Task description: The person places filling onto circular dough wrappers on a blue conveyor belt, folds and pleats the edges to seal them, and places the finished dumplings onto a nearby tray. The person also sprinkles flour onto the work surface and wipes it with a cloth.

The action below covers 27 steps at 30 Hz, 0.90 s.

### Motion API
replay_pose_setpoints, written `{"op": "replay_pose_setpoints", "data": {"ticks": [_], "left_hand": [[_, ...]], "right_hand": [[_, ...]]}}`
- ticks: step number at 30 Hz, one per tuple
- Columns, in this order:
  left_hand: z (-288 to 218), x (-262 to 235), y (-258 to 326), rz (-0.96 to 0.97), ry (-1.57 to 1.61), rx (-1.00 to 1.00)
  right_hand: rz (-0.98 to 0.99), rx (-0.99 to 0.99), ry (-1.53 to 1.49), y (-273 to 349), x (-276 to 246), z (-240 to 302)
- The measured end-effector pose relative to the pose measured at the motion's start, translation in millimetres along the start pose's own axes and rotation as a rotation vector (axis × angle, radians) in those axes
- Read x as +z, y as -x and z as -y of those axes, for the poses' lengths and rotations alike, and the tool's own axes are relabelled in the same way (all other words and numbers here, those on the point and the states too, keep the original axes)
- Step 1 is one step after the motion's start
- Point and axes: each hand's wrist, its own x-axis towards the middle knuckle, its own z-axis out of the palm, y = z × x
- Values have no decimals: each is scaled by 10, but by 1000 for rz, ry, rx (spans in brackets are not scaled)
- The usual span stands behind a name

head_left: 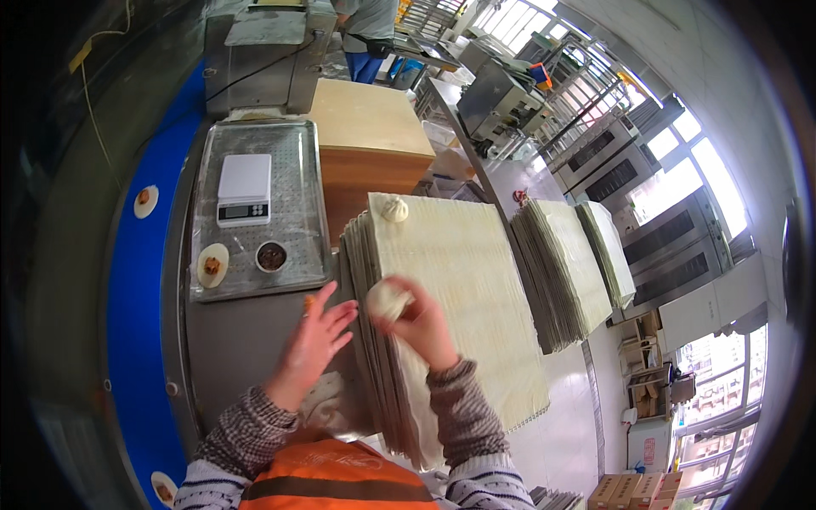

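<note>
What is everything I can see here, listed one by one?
Round white dough bun: one, white, in the right hand.
Finished pleated bun: one, pale, far corner of the top mat.
Stacks of woven mats: three, cream, centre and right.
Perforated metal tray: one, silver, left of the stacks.
Digital scale: one, white, on the tray.
Small filling bowl: one, dark, on the tray.
Dough wrapper with filling: one, pale, on the tray.
Left hand: open, empty.
Right hand: pinching the bun.
</note>
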Motion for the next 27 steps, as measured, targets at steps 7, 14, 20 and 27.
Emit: {"op": "replay_pose_setpoints", "data": {"ticks": [7, 14, 20, 27], "left_hand": [[-216, -1211, 374, -460, -194, 8], [-464, -2571, 1471, -989, -146, 295], [-1587, -3172, 1262, -1224, -514, 451], [-2623, -4400, 473, -1528, -1058, 130]], "right_hand": [[-344, 42, 370, -1499, -1427, -579], [-253, 116, 671, -2066, -1780, -1330], [-419, 125, 603, -1825, -1386, -841], [-376, 168, 686, -852, -1370, -505]]}}
